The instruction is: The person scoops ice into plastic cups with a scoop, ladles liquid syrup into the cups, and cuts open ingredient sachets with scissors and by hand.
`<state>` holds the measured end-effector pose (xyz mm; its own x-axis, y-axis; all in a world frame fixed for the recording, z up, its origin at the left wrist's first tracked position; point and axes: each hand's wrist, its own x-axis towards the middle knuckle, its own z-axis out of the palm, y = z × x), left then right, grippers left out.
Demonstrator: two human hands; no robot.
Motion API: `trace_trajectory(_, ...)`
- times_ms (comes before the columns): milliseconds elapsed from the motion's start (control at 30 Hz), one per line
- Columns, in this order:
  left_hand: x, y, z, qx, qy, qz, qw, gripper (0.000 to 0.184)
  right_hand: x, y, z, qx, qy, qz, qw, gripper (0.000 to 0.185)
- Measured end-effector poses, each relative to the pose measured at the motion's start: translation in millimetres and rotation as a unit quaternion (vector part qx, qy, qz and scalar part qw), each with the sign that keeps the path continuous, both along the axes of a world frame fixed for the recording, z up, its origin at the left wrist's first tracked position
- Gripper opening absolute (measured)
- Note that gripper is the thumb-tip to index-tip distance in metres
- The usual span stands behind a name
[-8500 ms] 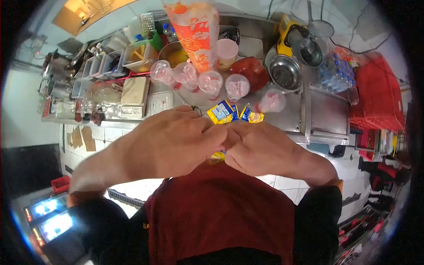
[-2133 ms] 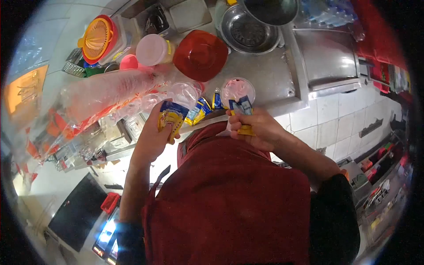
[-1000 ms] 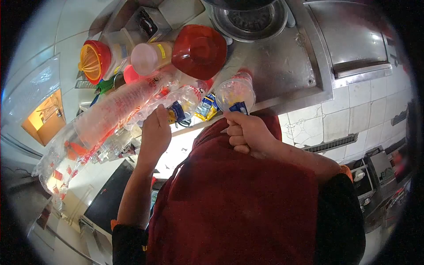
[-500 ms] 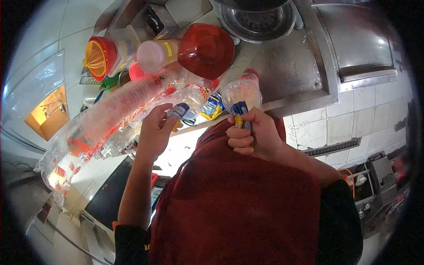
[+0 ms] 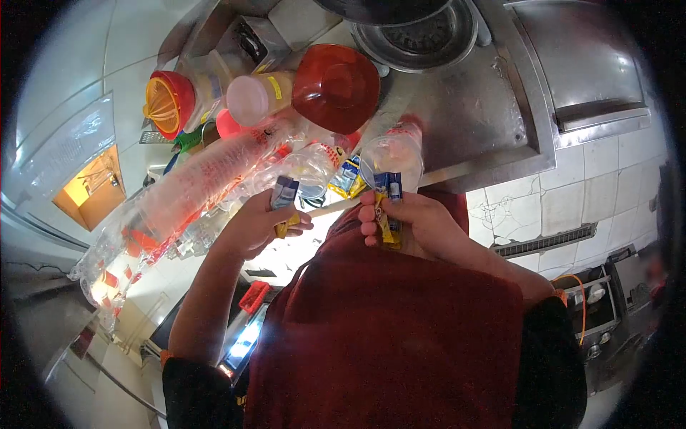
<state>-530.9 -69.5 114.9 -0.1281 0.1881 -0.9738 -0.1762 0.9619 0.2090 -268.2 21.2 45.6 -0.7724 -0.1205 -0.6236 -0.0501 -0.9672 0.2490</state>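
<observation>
My left hand [image 5: 250,227] is closed on a blue and yellow sachet [image 5: 285,191], held between thumb and fingers. In my right hand [image 5: 421,220] are blue and yellow sachets [image 5: 389,207], pinched under the thumb with their blue ends up; I cannot tell exactly how many. Just beyond that hand, a clear plastic cup [image 5: 389,159] stands at the counter's edge. More sachets [image 5: 347,176] lie between this cup and another clear cup [image 5: 311,168] to its left.
A long plastic sleeve of stacked cups [image 5: 193,179] stretches across the left. Behind it are an orange citrus juicer [image 5: 166,104], a pink-lidded container [image 5: 250,99] and a red bowl [image 5: 336,86]. A metal pan [image 5: 457,36] sits at the back, beside the steel counter [image 5: 464,107].
Both hands have come slightly lower. The sachets in my right hand now show more of their yellow faces, and the left hand's sachet stands more upright.
</observation>
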Motion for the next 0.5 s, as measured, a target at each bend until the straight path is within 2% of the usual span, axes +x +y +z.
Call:
trace_trajectory(67,-3.0,1.8,-3.6,-0.019,-0.020,-0.041,0.999,0.018,3.6,-16.5,-23.7,-0.026,0.079,-0.062,0.995,0.023)
trace_trajectory(200,-4.0,4.8,-8.5,-0.039,-0.025,-0.042,0.998,0.015,8.6,-10.8,-24.1,-0.095,0.100,-0.073,0.988,0.013)
trace_trajectory(267,4.4,18.2,-1.8,-0.091,-0.063,0.029,0.993,0.012,9.1,-0.6,-14.1,-0.087,0.046,-0.024,0.995,0.007)
trace_trajectory(367,14.1,25.4,4.0,-0.150,-0.062,0.073,0.984,0.008,7.4,5.9,-3.4,-0.065,0.012,0.016,0.998,0.010)
trace_trajectory(500,18.1,24.4,3.5,-0.151,-0.071,0.039,0.985,0.017,9.6,1.0,-9.5,-0.086,-0.011,0.009,0.996,0.010)
